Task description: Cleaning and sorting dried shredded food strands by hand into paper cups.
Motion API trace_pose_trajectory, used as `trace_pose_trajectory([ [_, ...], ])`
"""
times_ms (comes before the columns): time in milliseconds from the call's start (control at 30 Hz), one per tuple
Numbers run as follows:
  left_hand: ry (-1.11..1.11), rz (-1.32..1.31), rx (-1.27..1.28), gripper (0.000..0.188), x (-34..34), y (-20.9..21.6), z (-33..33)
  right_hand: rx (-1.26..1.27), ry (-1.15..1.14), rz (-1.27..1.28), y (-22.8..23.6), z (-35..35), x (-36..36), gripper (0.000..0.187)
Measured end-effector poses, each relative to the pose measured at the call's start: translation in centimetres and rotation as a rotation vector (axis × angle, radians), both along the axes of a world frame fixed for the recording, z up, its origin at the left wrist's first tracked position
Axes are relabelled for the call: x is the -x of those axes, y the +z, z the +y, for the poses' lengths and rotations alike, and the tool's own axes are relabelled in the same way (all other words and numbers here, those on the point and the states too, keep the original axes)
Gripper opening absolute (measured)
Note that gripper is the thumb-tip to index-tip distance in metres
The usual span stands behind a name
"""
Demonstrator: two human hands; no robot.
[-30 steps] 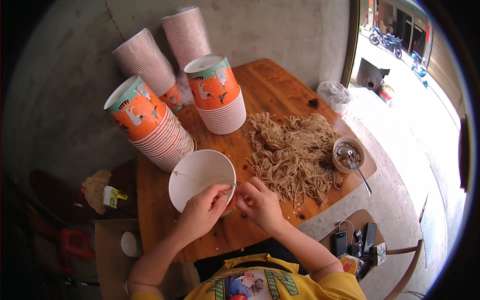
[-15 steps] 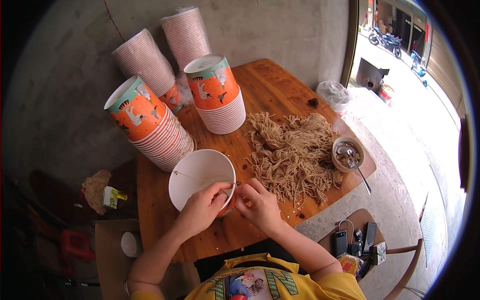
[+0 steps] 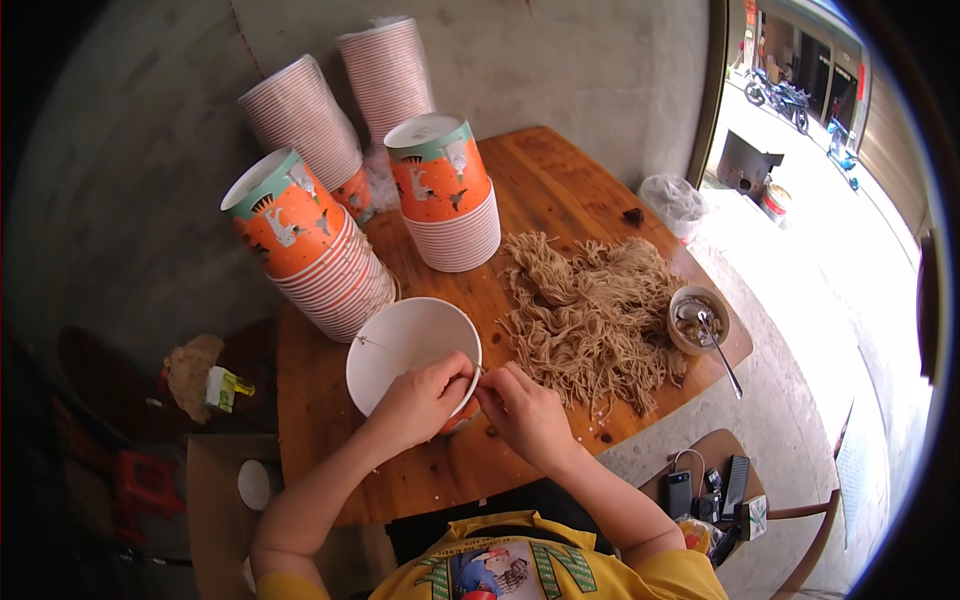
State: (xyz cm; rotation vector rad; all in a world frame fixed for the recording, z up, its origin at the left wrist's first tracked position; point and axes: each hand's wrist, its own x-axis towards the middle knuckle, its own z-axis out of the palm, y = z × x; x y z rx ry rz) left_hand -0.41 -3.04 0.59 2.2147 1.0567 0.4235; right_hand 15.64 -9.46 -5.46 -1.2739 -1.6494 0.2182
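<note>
Wooden surface (image 3: 525, 170) carries, toward its eight o'clock, the white tub (image 3: 393, 345), mouth up; it looks light and stiff but easily dented, so best held by the rim. Left hand (image 3: 428, 400) grips that rim near three o'clock; whether the right hand (image 3: 523, 408) beside it pinches anything, I cannot tell. Thin string (image 3: 375, 343), probably limp, shows at ten o'clock.

My left forearm (image 3: 322, 492) crosses the near left corner of the table (image 3: 548, 185), my right forearm (image 3: 622, 505) its near edge. My left hand (image 3: 425, 400) and right hand (image 3: 527, 415) nearly meet, fingers (image 3: 453, 368) curled.
</note>
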Motion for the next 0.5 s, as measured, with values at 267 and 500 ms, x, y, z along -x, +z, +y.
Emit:
trace_pose_trajectory([
  [267,0.025,-0.252,0.228,0.01,1.1,-0.5,1.2,0.13,0.132,0.086,1.1,0.2,-1.5,0.012],
  [500,0.183,-0.653,0.893,0.005,0.3,1.7,1.3,0.025,0.223,-0.186,1.2,0.3,-4.3,0.012],
])
